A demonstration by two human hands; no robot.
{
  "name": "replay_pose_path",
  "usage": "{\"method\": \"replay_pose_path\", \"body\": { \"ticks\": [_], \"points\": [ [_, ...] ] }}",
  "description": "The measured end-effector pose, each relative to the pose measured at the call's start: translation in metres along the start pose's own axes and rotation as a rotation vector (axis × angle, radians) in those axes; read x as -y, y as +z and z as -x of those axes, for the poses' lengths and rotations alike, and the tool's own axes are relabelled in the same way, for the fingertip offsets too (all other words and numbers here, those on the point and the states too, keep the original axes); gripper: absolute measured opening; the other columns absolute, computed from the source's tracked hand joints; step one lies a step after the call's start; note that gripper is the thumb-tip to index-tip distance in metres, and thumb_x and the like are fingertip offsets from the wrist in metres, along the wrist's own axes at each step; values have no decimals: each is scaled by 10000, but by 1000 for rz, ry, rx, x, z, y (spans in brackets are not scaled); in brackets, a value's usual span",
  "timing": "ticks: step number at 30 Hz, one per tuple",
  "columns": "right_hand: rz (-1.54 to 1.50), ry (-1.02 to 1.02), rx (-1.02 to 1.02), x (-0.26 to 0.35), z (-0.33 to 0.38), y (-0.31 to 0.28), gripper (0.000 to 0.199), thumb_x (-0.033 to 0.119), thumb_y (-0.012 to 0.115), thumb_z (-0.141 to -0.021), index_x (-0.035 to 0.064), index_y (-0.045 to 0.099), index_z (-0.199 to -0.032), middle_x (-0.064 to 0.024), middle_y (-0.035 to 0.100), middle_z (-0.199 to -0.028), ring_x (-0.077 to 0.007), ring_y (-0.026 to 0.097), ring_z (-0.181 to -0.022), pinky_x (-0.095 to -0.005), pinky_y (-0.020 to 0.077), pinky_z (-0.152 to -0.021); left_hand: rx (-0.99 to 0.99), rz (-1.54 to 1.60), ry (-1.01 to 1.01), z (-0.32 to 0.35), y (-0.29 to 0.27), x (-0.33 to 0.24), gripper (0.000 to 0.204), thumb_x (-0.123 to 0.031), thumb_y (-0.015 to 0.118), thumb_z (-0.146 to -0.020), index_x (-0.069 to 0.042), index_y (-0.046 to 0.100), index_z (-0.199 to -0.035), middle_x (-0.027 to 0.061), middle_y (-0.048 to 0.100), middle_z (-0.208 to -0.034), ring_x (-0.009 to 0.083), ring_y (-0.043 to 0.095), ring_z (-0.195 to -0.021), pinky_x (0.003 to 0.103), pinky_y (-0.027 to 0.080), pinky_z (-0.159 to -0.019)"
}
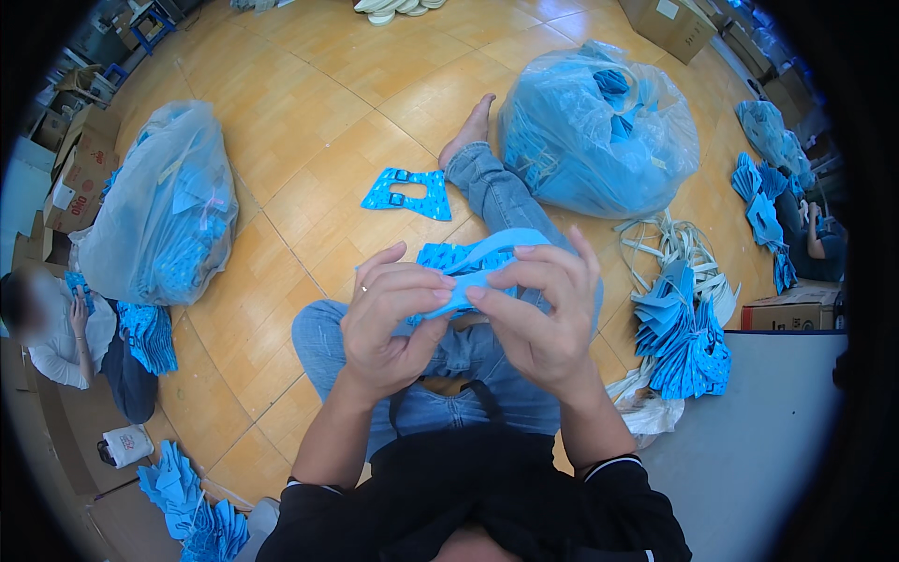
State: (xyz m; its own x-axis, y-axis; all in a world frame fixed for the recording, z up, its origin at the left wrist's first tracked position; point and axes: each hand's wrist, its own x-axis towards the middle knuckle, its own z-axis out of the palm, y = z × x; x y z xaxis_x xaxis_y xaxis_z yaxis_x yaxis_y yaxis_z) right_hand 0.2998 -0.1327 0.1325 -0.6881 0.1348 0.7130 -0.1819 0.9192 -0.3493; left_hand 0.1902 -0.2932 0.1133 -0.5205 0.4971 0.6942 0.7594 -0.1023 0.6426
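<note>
Over my lap, both hands pinch a light blue piece with a patterned blue face (464, 293), which looks like a soft shoe upper. A plain light blue band (506, 240) curves up from it beside my right fingers. My left hand (387, 323) grips its left side between thumb and fingers, a ring on one finger. The thumb and fingers of my right hand (546, 314) press the opposite side. Fingers cover part of the piece. Ahead on the floor lies a flat patterned blue piece (434, 194) with two dark buckles and a cut-out middle.
Clear plastic bags of blue pieces stand at the left (159, 206) and ahead right (599, 136). To my right lie pale straps (670, 245) and a pile of blue pieces (688, 342). Another person (70, 323) sits at the far left, holding a blue piece. Cardboard boxes (84, 169) line the left edge.
</note>
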Motion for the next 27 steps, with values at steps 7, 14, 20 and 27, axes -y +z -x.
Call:
{"method": "replay_pose_path", "body": {
  "ticks": [7,14,20,27],
  "points": [
    [-113,29,-106,-6,8,7,339,130,831,-722,157,697,-1032,-24,663,-1064,-254,630,-1035,-433,455,-956,-17,41,-55,1,2,3,264,-15,793,-771,-105,651,-974,48,728,-951,222,701,-910,474,466,-991],
    [-314,311,-209,-24,22,8,340,8,757,-822,28,611,-1128,-155,659,-1141,-325,648,-1032,-392,528,-892,-56,192,-124,2,-6,9,253,-5,739,-845,-92,598,-1037,98,691,-1018,238,649,-1029,514,379,-1092],
    [-363,318,-182,-38,34,9,243,-79,689,-831,35,582,-1016,-159,671,-1064,-299,670,-1023,-397,522,-891,-61,87,-83,-2,-6,13,304,5,780,-777,-111,637,-1020,67,724,-1042,273,640,-1116,512,377,-1104],
    [-320,240,-215,-40,33,7,261,-54,714,-806,49,580,-1005,-150,669,-1057,-306,666,-1018,-401,516,-901,-73,-23,-51,-4,-8,13,294,-35,793,-765,-114,644,-1006,76,726,-1077,306,628,-1164,532,356,-1122]
  ]
}}
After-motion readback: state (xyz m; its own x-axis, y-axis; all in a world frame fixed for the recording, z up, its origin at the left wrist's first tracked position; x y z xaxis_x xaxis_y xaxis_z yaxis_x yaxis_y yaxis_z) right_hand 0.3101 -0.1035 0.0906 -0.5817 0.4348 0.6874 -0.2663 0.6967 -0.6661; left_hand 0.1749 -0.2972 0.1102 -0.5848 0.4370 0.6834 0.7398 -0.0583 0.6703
